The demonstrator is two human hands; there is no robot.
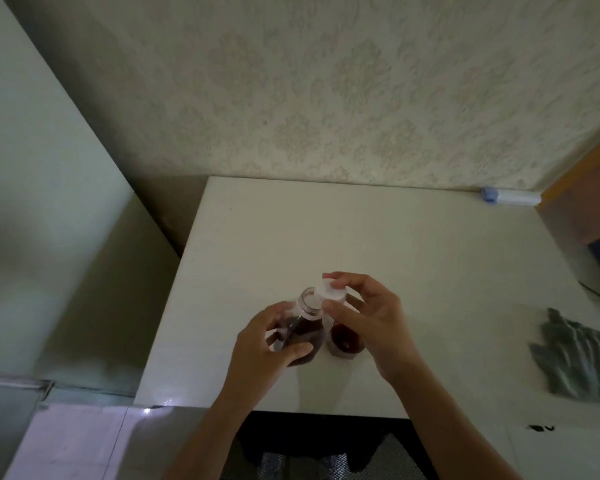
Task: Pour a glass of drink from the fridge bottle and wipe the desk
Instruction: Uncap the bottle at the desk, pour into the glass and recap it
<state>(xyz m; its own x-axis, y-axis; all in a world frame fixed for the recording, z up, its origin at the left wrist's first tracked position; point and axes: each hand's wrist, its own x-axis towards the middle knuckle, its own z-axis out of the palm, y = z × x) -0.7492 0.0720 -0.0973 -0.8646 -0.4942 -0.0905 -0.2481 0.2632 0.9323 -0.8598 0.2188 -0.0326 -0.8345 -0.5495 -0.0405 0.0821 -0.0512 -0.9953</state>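
A clear plastic bottle (303, 327) with dark red drink stands upright on the white desk (413, 271), its mouth uncovered. My left hand (267, 344) grips the bottle's body. My right hand (368, 317) pinches the white cap (331, 292) just right of and level with the bottle's mouth, apart from it. Right beside the bottle stands a small glass (345, 339) holding dark red drink, partly hidden under my right hand. A grey-green cloth (575, 362) lies crumpled at the desk's right side.
A pale fridge side (49, 220) rises close to the desk's left edge. Patterned wallpaper backs the desk. A white tube with a blue end (506, 196) lies along the back right corner. A wooden frame (582, 202) stands at the right.
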